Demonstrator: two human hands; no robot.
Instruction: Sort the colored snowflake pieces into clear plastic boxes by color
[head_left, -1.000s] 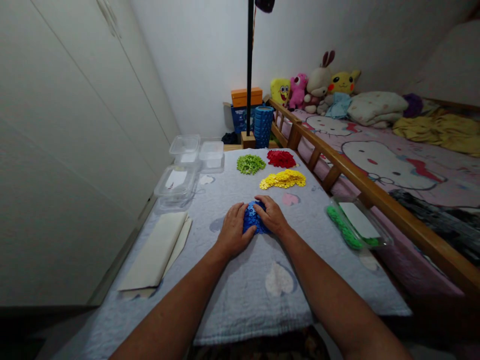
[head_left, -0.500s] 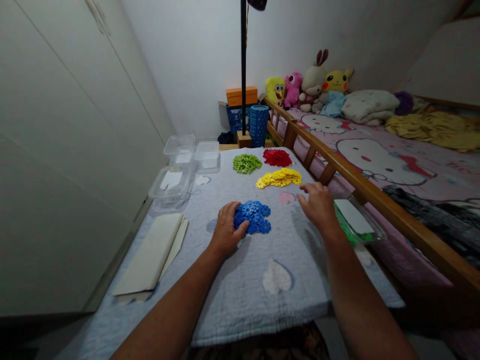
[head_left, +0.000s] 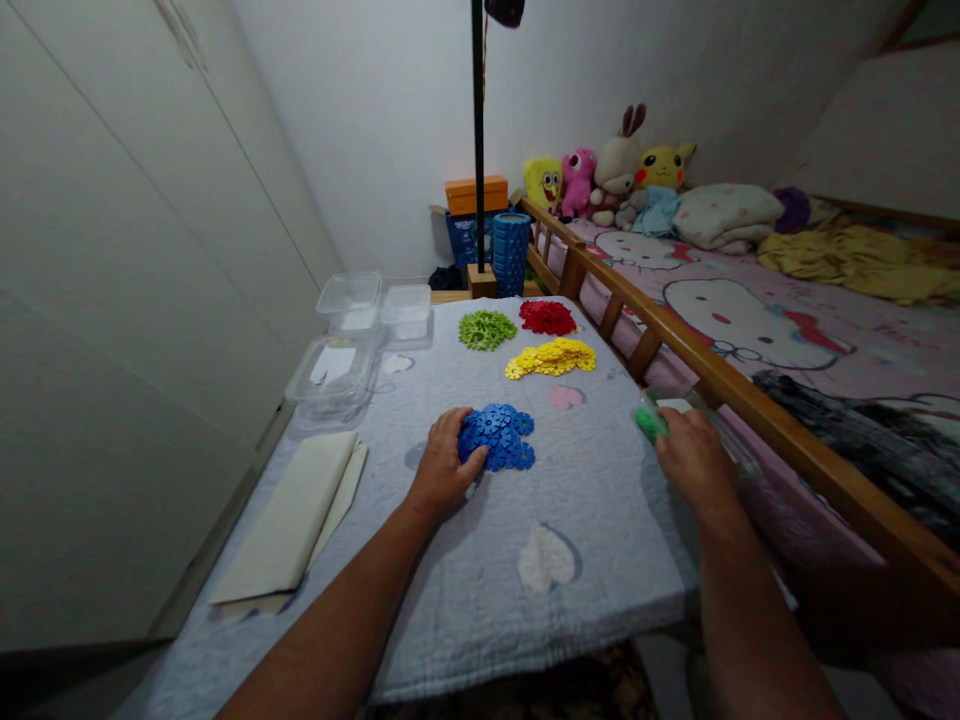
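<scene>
My left hand (head_left: 444,458) rests against the near left side of a pile of blue flower-shaped plastic pieces (head_left: 499,436), thumb apart from the fingers. At the table's right edge, my right hand (head_left: 696,448) reaches over a clear plastic container (head_left: 742,455) with green pieces (head_left: 651,422) and a white card (head_left: 675,405). Its fingers extend over the card; the palm hides much of the container, and contact is unclear. Yellow pieces (head_left: 551,358) lie beyond the blue pile, with red pieces (head_left: 549,317) and light green pieces (head_left: 487,329) farther back.
Several clear plastic containers (head_left: 330,372) stand at the table's back left. Folded cream-coloured sheets (head_left: 289,520) lie at the left edge. A wooden bed rail (head_left: 660,325) runs along the right side. A black pole (head_left: 478,140) rises behind the table.
My right hand has moved right and slightly down, from above the cloth beside the yellow pieces to over the green pieces' container. My left hand stays at the blue pile. The view has shifted slightly.
</scene>
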